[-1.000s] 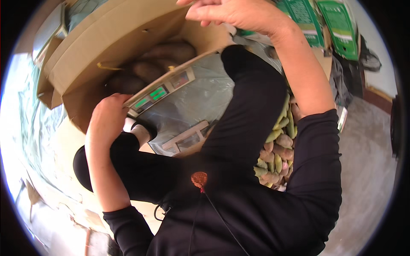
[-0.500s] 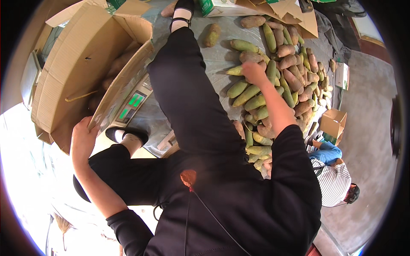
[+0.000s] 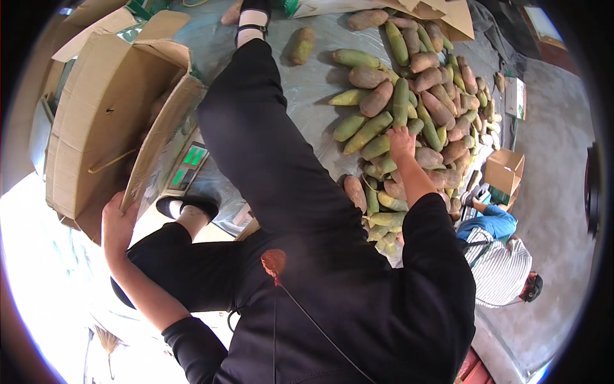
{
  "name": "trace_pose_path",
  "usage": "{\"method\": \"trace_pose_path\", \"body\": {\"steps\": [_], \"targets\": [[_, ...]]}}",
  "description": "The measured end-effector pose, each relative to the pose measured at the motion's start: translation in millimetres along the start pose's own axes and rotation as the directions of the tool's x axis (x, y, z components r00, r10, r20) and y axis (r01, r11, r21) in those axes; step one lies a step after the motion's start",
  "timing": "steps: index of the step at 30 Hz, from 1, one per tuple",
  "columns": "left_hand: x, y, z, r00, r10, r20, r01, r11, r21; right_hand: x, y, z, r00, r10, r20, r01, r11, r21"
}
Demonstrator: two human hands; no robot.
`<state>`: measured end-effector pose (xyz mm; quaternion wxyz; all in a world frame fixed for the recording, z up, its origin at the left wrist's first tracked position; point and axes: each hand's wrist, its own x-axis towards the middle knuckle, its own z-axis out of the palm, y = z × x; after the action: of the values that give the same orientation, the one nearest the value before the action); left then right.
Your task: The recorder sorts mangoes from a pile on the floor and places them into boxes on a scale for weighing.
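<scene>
My left hand [image 3: 118, 225] is closed on the near edge of a big open cardboard box [image 3: 86, 128]. Several vegetables lie dimly in its shadowed inside, together with a thin brownish stick-like piece [image 3: 112, 161]. On the right, my right hand [image 3: 402, 144] reaches into a heap of long root vegetables, which look like radishes, some green and some reddish-brown. Its fingers are stretched over the lower end of a green radish [image 3: 400, 102] and touch it. A reddish-brown one [image 3: 376, 98] and another green one [image 3: 368, 133] lie just left of it.
A scale with a green lit display [image 3: 188, 164] stands beside the box, by my foot. One radish [image 3: 302, 46] lies apart on the plastic sheet. Another person in a striped shirt [image 3: 505, 272] is at the right, near a small open carton [image 3: 504, 170]. More cartons [image 3: 448, 16] stand at the far side.
My right hand has moved nearer to me, from the heap's left edge to the green radish's lower end. Its fingers have stretched out. My left hand keeps its grip on the box.
</scene>
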<state>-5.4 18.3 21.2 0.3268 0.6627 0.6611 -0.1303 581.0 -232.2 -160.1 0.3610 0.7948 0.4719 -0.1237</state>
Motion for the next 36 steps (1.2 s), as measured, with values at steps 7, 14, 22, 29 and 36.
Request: {"method": "trace_pose_path", "body": {"steps": [7, 14, 22, 29, 36], "targets": [[2, 7, 1, 0.997, 0.075, -0.037, -0.076, 0.996, -0.037, 22, -9, 40, 0.979, -0.167, 0.114, 0.184, 0.97, -0.161], [-9, 7, -9, 0.995, 0.065, -0.072, -0.068, 0.997, -0.034, 10, -28, -4, 0.971, -0.122, 0.206, 0.16, 0.971, -0.178], [-14, -6, 0, 0.995, 0.065, -0.081, -0.063, 0.998, 0.025, 8, -25, -74, 0.982, -0.082, 0.171, 0.082, 0.997, 0.004], [-10, -12, 2, 0.99, 0.142, -0.027, -0.139, 0.986, 0.091, 45, -38, -178, 0.864, -0.227, -0.45, 0.466, 0.699, 0.542], [-7, -16, 5, 0.989, 0.144, -0.038, -0.14, 0.985, 0.098, -8, -130, -368, 0.574, -0.367, -0.732, 0.814, 0.354, 0.461]]}}
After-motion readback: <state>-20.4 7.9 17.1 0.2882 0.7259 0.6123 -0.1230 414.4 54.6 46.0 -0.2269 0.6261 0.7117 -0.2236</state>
